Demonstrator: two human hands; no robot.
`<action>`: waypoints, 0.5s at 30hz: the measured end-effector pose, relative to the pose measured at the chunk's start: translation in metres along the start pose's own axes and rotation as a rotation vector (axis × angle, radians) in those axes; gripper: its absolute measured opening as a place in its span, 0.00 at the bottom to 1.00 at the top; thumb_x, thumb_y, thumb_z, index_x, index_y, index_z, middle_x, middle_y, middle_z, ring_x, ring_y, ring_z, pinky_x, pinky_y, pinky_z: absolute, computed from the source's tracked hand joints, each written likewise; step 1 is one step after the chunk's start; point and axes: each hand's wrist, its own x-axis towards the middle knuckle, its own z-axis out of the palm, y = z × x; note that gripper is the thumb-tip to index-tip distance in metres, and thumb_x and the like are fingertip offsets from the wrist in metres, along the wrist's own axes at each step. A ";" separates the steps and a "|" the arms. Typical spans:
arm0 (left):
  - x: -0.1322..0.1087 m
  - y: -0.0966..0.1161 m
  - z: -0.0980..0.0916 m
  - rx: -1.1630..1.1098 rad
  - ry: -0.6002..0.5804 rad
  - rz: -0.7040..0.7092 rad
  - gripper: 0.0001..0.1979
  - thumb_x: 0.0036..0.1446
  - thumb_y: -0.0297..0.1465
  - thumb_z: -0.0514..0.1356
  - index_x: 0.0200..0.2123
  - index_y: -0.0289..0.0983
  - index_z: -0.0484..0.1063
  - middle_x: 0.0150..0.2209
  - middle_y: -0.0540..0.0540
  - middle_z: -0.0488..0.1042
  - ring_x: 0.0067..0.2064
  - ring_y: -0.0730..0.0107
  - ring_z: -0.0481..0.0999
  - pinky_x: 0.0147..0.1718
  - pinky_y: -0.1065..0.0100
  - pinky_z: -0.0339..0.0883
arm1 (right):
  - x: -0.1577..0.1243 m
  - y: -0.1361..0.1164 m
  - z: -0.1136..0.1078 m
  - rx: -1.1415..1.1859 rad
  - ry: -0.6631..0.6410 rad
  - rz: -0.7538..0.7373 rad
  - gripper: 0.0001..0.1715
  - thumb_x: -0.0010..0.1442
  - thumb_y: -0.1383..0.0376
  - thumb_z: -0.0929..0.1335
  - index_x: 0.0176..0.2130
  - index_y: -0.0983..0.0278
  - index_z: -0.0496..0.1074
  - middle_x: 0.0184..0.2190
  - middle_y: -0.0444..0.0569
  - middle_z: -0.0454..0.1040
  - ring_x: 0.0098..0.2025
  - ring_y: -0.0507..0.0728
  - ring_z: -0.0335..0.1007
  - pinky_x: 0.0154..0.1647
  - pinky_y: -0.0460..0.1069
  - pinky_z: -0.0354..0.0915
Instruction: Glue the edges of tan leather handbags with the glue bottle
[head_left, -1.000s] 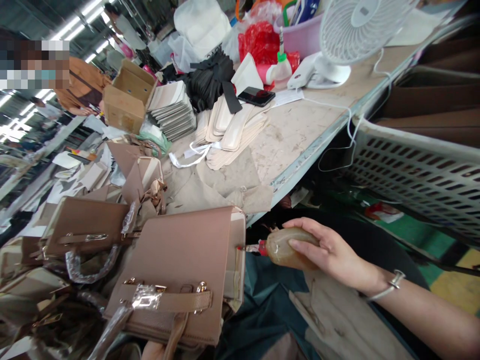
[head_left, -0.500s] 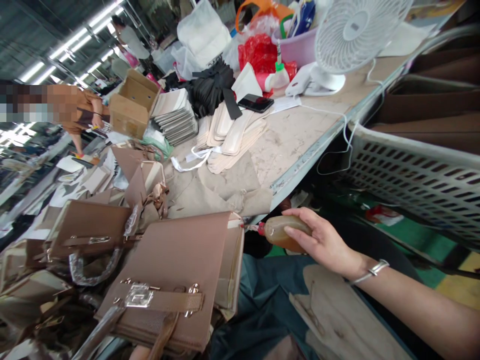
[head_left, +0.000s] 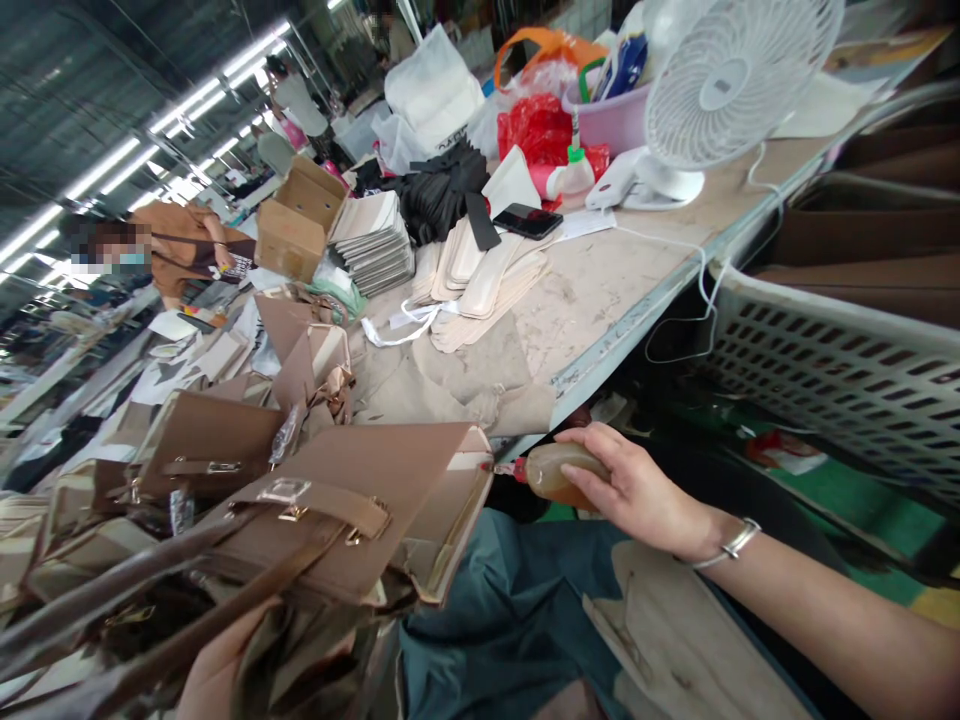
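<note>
My right hand is wrapped round a squeeze bottle of amber liquid with a red nozzle. The nozzle tip touches or nearly touches the pale side edge of a brown handbag, close to its upper corner. The bag lies tilted, its strap and metal buckle facing up. Under the long handles at the lower left, part of my left hand shows against the bag's underside; its fingertips are hidden behind brown material.
More brown bags are piled at the left. On the table stand a white fan, a phone, stacked panels and a carton. A white crate is at the right; a person works beyond.
The handbag has tipped so its front lies flatter, and its handles and my left hand show more. My right hand with the bottle has moved slightly left. The whole view has shifted.
</note>
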 end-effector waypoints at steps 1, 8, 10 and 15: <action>-0.005 0.012 0.010 -0.024 -0.030 -0.056 0.08 0.49 0.32 0.57 0.21 0.39 0.70 0.15 0.48 0.66 0.14 0.69 0.63 0.12 0.67 0.61 | 0.001 0.000 0.000 -0.010 -0.012 -0.013 0.15 0.64 0.65 0.64 0.51 0.62 0.67 0.42 0.53 0.71 0.42 0.59 0.73 0.45 0.56 0.72; -0.020 0.079 0.088 -0.151 -0.502 0.141 0.04 0.53 0.23 0.55 0.27 0.34 0.66 0.19 0.54 0.61 0.16 0.84 0.56 0.16 0.80 0.49 | -0.001 -0.009 -0.004 -0.082 -0.089 -0.079 0.19 0.64 0.68 0.63 0.54 0.61 0.64 0.41 0.53 0.68 0.40 0.58 0.71 0.41 0.55 0.73; -0.018 0.086 0.102 -0.098 -0.551 0.184 0.04 0.55 0.23 0.55 0.28 0.34 0.65 0.20 0.54 0.62 0.17 0.83 0.58 0.18 0.80 0.50 | -0.003 -0.010 -0.004 -0.099 -0.111 -0.090 0.20 0.64 0.69 0.63 0.55 0.61 0.63 0.42 0.53 0.67 0.39 0.58 0.70 0.41 0.55 0.73; -0.018 0.089 0.112 -0.022 -0.510 0.224 0.06 0.56 0.23 0.52 0.27 0.35 0.64 0.19 0.55 0.61 0.17 0.83 0.56 0.18 0.81 0.46 | -0.013 -0.005 -0.003 -0.146 -0.087 -0.159 0.22 0.64 0.70 0.63 0.57 0.62 0.60 0.45 0.56 0.65 0.43 0.60 0.69 0.43 0.55 0.74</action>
